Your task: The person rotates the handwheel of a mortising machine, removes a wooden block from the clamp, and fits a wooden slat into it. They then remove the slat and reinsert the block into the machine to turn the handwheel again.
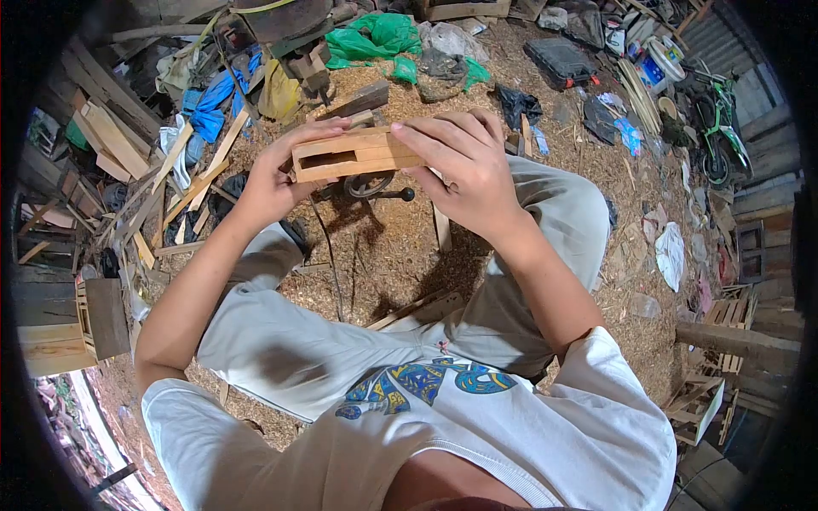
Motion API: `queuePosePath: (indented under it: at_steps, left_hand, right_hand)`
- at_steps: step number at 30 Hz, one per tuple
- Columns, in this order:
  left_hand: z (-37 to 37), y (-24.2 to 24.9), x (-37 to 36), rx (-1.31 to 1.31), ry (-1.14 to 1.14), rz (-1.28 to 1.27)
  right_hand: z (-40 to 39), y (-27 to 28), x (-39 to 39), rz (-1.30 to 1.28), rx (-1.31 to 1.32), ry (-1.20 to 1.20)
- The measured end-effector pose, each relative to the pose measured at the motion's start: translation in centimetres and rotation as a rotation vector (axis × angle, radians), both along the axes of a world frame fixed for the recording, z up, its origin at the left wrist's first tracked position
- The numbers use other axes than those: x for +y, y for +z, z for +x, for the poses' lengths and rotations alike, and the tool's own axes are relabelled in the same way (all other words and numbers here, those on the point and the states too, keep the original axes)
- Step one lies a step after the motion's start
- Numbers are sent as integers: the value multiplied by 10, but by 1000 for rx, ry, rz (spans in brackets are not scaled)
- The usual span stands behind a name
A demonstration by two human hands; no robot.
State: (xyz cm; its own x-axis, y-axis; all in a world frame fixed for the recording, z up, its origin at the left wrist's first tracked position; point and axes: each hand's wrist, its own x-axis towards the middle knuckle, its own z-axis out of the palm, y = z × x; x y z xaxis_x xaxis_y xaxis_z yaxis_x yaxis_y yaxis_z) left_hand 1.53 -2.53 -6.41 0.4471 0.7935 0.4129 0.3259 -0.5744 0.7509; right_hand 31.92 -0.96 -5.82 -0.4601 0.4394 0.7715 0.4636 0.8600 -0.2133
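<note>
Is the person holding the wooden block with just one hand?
No, the left hand grips one end of the wooden block and the right hand the other.

Holds a wood piece between left hand and right hand, in front of the lap, over the floor. Has planks heaped to the left. Faces plastic bags beyond the wood piece, with a tool case to their right. Has a cloth right of the right knee, a motorbike farther out.
</note>
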Motion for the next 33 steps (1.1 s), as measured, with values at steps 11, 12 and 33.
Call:
queuePosePath:
  at_steps: [11,12,33]
  left_hand:
    - [2,5,0,-17,3,-32]
    - [2,4,0,-16,1,-33]
    - [-1,-3,3,32,93,-65]
  right_hand:
    - [3,1,0,38,10,17]
    - [3,2,-1,45,10,18]
    - [3,6,-7,69,68,-6]
